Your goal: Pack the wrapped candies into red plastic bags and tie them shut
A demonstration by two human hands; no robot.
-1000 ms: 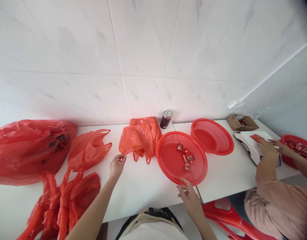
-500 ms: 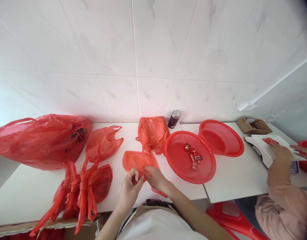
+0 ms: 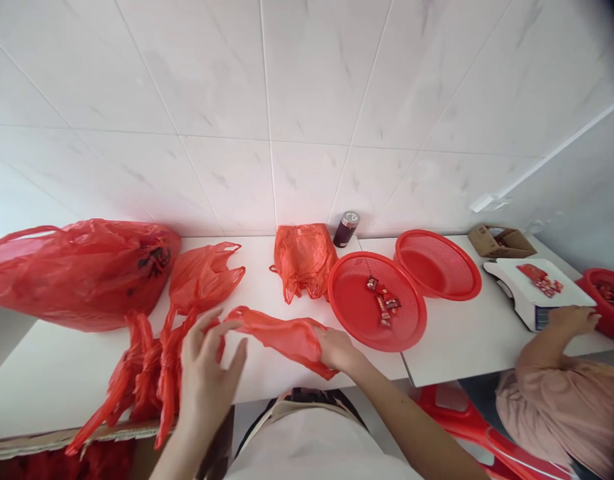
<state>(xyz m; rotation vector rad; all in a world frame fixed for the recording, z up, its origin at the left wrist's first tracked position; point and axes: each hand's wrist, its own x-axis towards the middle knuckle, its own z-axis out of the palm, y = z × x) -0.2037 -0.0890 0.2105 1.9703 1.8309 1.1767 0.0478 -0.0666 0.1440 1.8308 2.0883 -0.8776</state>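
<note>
A thin red plastic bag (image 3: 287, 339) is stretched sideways above the white table in front of me. My right hand (image 3: 337, 349) is at its right end, with fingers partly hidden in the red film that they grip. At the other end, my left hand (image 3: 209, 357) is raised with fingers and thumb apart, its fingertips close by the bag's edge. I cannot tell whether they touch it. Behind the left hand, several knotted red bags (image 3: 144, 373) lie bunched at the table's front edge.
A stack of flat red bags (image 3: 307, 257) lies by the wall beside a dark tumbler (image 3: 346, 229). Red baskets, one with wrapped snacks (image 3: 385, 307), are to the right. A large full bag (image 3: 81, 277) is left. A co-worker's hand (image 3: 571, 320) is near a scale (image 3: 504, 275).
My hands have moved apart from a pinch together at the bag. The left has let go and spread leftward; the bag is drawn out sideways. The co-worker's hands have left the scale top.
</note>
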